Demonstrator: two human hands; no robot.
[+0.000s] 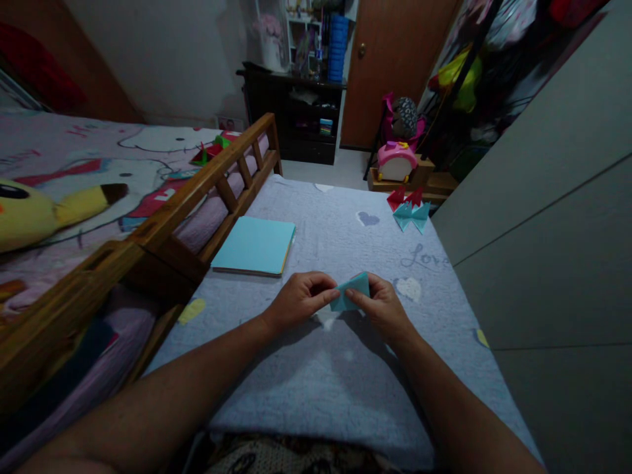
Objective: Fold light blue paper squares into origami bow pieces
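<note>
Between my two hands is a small folded piece of light blue paper point(356, 288), held just above the bed sheet. My left hand point(302, 299) pinches its left corner between thumb and fingertips. My right hand point(382, 304) grips the right side, with the thumb lying across the front and the fingers behind, partly hidden. A stack of square paper point(257, 245) with a light blue sheet on top lies to the left, beyond my left hand. At the far right corner are folded paper shapes, blue ones point(412, 216) in front of red ones point(396, 198).
A wooden bed rail point(197, 191) runs along the left side, with a second bed and a yellow plush toy point(44, 214) behind it. A pale cabinet point(553, 217) closes off the right. Past the bed's far edge stand a pink toy case point(396, 162) and a dark shelf point(291, 118).
</note>
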